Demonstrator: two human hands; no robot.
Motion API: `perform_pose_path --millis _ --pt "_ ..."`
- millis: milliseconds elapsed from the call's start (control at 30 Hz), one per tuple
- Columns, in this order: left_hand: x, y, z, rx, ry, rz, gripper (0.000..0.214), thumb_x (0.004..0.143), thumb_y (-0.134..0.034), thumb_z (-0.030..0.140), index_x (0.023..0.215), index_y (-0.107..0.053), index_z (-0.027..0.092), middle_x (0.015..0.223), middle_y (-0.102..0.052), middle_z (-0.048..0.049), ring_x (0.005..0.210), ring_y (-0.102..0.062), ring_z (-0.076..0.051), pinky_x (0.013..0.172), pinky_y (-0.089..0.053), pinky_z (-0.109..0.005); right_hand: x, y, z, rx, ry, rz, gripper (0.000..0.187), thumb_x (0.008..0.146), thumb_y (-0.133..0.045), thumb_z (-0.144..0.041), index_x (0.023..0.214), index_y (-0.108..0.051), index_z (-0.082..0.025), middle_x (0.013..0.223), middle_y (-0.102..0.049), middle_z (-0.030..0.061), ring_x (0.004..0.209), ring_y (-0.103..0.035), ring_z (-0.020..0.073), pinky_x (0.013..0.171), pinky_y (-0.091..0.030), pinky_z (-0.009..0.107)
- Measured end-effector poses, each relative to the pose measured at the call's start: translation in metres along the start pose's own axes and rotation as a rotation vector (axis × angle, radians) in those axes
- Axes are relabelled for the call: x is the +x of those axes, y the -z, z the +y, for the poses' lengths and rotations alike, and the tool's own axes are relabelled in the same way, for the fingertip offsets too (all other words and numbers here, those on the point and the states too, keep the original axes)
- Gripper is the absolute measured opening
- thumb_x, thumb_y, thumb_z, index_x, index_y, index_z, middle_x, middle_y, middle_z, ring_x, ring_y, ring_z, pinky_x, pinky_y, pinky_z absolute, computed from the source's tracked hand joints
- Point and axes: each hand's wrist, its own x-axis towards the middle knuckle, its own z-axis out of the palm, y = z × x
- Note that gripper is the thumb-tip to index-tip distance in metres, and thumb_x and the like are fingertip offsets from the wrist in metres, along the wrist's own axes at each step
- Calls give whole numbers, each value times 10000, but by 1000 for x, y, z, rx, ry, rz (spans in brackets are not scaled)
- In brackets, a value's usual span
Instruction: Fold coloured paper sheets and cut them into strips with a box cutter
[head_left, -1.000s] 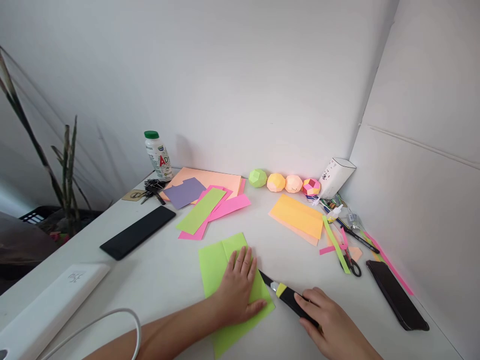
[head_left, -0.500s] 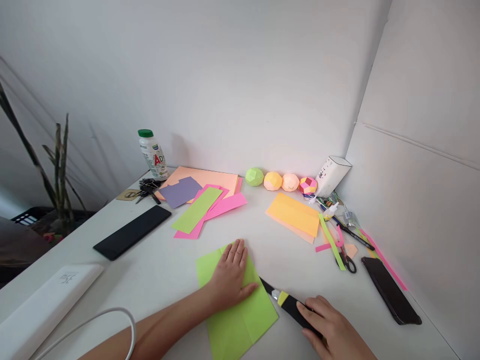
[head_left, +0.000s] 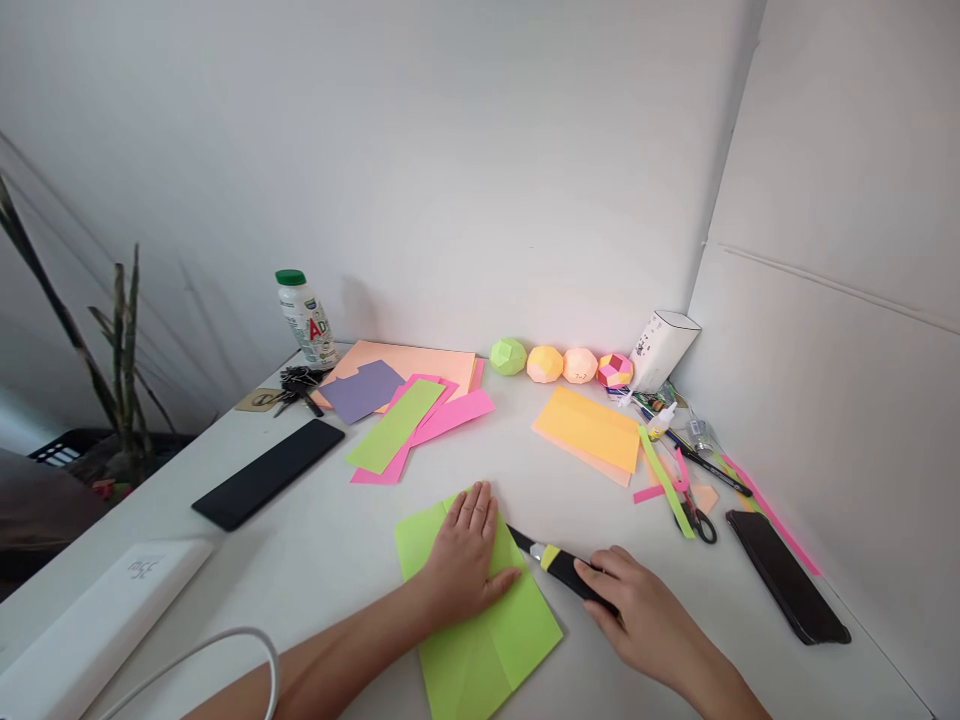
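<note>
A green sheet (head_left: 495,640) lies on the tabletop (head_left: 315,540) close to the near edge, turned cornerwise. The left hand (head_left: 465,565) rests flat on its far half, open, fingers together and pointing to 12 o'clock, toward the wall. At 3 o'clock from that hand lies a cutter (head_left: 555,562), its blade end reaching the sheet's right edge just beside the fingers. The right hand (head_left: 649,615) is closed around the cutter's black handle, the yellow part left bare. From the sheet, pink strips (head_left: 450,415) with a green strip (head_left: 395,425) on top lie at 11 o'clock, a black case (head_left: 268,473) at 10, orange sheets (head_left: 592,430) at 1, scissors (head_left: 694,510) at 2 and a phone (head_left: 787,590) at 3. Four paper balls (head_left: 545,364) stand in a row against the wall at 12 o'clock, and a bottle (head_left: 306,318) stands well off at 11.
</note>
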Motion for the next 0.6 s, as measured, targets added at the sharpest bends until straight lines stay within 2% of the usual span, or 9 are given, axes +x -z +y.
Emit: perform_pose_path --millis 200,600 --pt "-1 -6 -1 8 -4 47 867 856 -228 692 1425 -336 46 1494 -256 -183 1396 -162 -343 1133 -88 -444 20 0 3 -34 2 -25 387 843 -483 -152 1210 -605 -158 1020 -641 116 950 -559 236 808 -523 375" --pt "-1 -9 -1 25 -4 47 892 844 -251 706 1415 -348 28 1494 -240 -198 1392 -164 -358 1127 -115 -460 58 0 9 -62 11 -64 383 848 -514 -172 1221 -601 -152 1025 -644 117 993 -551 238 844 -500 368"
